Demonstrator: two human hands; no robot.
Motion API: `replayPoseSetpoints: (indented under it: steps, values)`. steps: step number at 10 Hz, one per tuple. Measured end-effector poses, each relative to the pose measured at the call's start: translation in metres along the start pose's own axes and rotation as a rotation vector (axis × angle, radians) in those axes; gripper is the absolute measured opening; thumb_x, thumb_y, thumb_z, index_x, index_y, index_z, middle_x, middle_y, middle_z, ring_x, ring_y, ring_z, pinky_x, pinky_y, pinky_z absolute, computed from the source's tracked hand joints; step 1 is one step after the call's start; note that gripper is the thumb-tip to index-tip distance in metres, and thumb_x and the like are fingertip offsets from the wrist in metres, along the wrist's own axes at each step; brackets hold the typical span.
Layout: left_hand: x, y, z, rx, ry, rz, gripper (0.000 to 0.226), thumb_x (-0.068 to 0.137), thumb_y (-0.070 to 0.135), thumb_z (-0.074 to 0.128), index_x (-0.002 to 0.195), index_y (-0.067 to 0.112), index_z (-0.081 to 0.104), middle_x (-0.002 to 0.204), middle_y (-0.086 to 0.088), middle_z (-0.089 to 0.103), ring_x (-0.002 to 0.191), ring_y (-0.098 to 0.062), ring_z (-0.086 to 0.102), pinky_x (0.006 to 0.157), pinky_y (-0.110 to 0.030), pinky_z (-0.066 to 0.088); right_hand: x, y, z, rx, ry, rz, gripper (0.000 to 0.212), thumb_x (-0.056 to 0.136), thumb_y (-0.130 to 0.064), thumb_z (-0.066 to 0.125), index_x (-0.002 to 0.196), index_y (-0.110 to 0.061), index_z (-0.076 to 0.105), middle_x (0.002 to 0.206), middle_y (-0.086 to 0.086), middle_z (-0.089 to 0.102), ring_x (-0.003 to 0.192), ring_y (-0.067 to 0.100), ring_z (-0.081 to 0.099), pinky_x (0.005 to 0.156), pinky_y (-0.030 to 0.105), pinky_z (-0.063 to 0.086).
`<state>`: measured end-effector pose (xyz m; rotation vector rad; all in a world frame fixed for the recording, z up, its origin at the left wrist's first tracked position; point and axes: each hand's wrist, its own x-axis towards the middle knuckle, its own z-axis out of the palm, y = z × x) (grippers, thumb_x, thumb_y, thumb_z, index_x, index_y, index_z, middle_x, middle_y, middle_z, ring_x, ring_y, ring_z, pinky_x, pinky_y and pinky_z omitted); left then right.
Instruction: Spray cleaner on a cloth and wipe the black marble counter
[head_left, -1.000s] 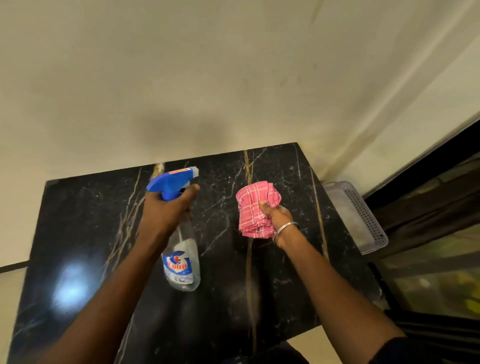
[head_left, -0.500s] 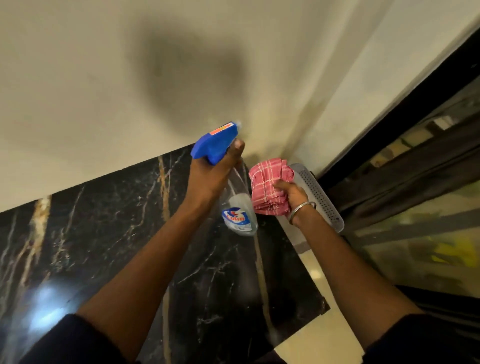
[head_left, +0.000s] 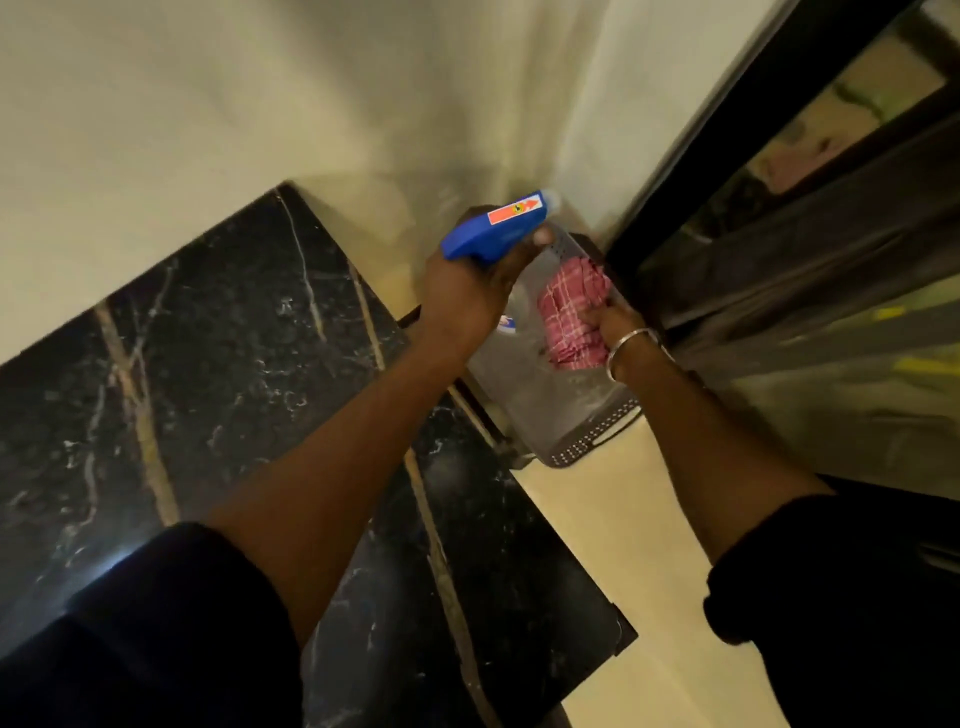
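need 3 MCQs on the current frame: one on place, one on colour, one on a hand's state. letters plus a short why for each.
1. Where is the pink cloth relative to the black counter?
A. lying flat on it
B. held past its end, over the grey basket
C. tucked under it

2. What colour is the head of the spray bottle?
A. blue
B. green
C. white

3. What is the left hand doing?
A. hanging idle
B. pressing flat on the marble
C. gripping the spray bottle

Answers: 1 B, the right hand holds it with the basket behind it; 2 A, the trigger head is blue with an orange label; 3 C, its fingers curl round the bottle's neck.
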<state>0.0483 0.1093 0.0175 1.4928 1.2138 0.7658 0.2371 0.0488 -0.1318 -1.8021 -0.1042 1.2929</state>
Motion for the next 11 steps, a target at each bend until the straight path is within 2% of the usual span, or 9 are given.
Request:
replayPoseSetpoints:
  steps: [1, 3, 5, 6, 7, 8, 9, 10, 11]
  values:
    - [0.01, -0.028, 0.023, 0.003, -0.05, -0.073, 0.037, 0.087, 0.026, 0.073, 0.112, -0.001, 0.063, 0.081, 0.007, 0.063, 0.072, 0.001, 0.061, 0.069, -0.012, 0.048, 0.025, 0.024, -0.007, 0.029, -0.009, 0.044, 0.033, 0.093, 0.004, 0.056, 0.125, -0.004, 0.055, 0.085, 0.007, 0.068, 0.059, 0.015, 0.067, 0.066, 0.037, 0.06]
    - [0.016, -0.065, 0.056, 0.044, -0.092, -0.14, 0.036, 0.086, 0.021, 0.075, 0.11, -0.003, 0.064, 0.076, 0.014, 0.058, 0.064, 0.015, 0.057, 0.066, -0.004, 0.042, 0.051, 0.057, -0.02, -0.015, 0.017, 0.027, 0.041, 0.091, -0.001, 0.06, 0.132, -0.006, 0.055, 0.112, 0.013, 0.065, 0.09, 0.028, 0.064, 0.083, 0.045, 0.053]
    - [0.006, -0.084, 0.075, 0.06, -0.116, -0.228, 0.042, 0.085, 0.015, 0.076, 0.117, -0.006, 0.058, 0.099, -0.016, 0.067, 0.084, -0.009, 0.059, 0.082, -0.018, 0.05, 0.06, 0.072, -0.033, -0.586, 0.119, -0.165, 0.049, 0.089, -0.034, 0.068, 0.13, -0.01, 0.057, 0.128, 0.011, 0.062, 0.117, 0.026, 0.057, 0.102, 0.036, 0.039]
    - [-0.001, -0.086, 0.08, 0.036, -0.084, -0.218, 0.041, 0.084, 0.018, 0.077, 0.115, -0.002, 0.059, 0.094, -0.002, 0.063, 0.08, -0.004, 0.058, 0.08, -0.017, 0.05, 0.067, 0.076, -0.027, -0.822, 0.24, -0.181, 0.059, 0.09, -0.049, 0.059, 0.136, -0.013, 0.05, 0.138, 0.012, 0.054, 0.128, 0.032, 0.05, 0.107, 0.043, 0.036]
    - [-0.004, -0.082, 0.085, 0.02, -0.046, -0.244, 0.04, 0.082, 0.02, 0.078, 0.114, 0.003, 0.061, 0.093, 0.002, 0.061, 0.082, -0.008, 0.058, 0.081, -0.021, 0.05, 0.063, 0.075, -0.024, -0.905, 0.277, -0.173, 0.056, 0.093, -0.042, 0.056, 0.138, -0.011, 0.045, 0.137, 0.015, 0.052, 0.125, 0.034, 0.051, 0.103, 0.045, 0.04]
    - [-0.008, -0.083, 0.086, 0.006, -0.011, -0.334, 0.044, 0.081, 0.015, 0.078, 0.118, 0.002, 0.058, 0.092, 0.004, 0.059, 0.081, -0.007, 0.056, 0.074, -0.011, 0.047, 0.048, 0.071, -0.022, -0.977, 0.417, -0.226, 0.059, 0.089, -0.039, 0.062, 0.136, -0.009, 0.044, 0.131, 0.019, 0.055, 0.117, 0.038, 0.056, 0.094, 0.045, 0.046]
    - [-0.014, -0.08, 0.08, -0.011, 0.0, -0.385, 0.057, 0.075, 0.013, 0.083, 0.123, 0.002, 0.055, 0.103, 0.0, 0.064, 0.095, -0.013, 0.06, 0.09, -0.022, 0.052, 0.029, 0.067, -0.024, -1.035, 0.412, -0.255, 0.061, 0.087, -0.037, 0.065, 0.136, -0.008, 0.042, 0.129, 0.021, 0.056, 0.113, 0.04, 0.058, 0.091, 0.045, 0.047]
    - [-0.021, -0.069, 0.07, -0.087, -0.02, -0.433, 0.07, 0.073, 0.009, 0.082, 0.134, 0.01, 0.048, 0.131, -0.004, 0.059, 0.108, -0.005, 0.049, 0.099, -0.031, 0.044, 0.009, 0.056, -0.027, -1.029, 0.418, -0.277, 0.056, 0.089, -0.036, 0.064, 0.135, -0.009, 0.045, 0.128, 0.019, 0.057, 0.115, 0.038, 0.057, 0.092, 0.043, 0.046]
    - [-0.034, -0.053, 0.056, -0.089, -0.038, -0.411, 0.078, 0.072, 0.009, 0.083, 0.139, 0.014, 0.042, 0.14, -0.002, 0.052, 0.112, -0.003, 0.042, 0.098, -0.026, 0.037, -0.012, 0.045, -0.031, -0.987, 0.439, -0.308, 0.051, 0.088, -0.031, 0.065, 0.131, -0.009, 0.049, 0.126, 0.019, 0.059, 0.115, 0.037, 0.058, 0.092, 0.041, 0.046]
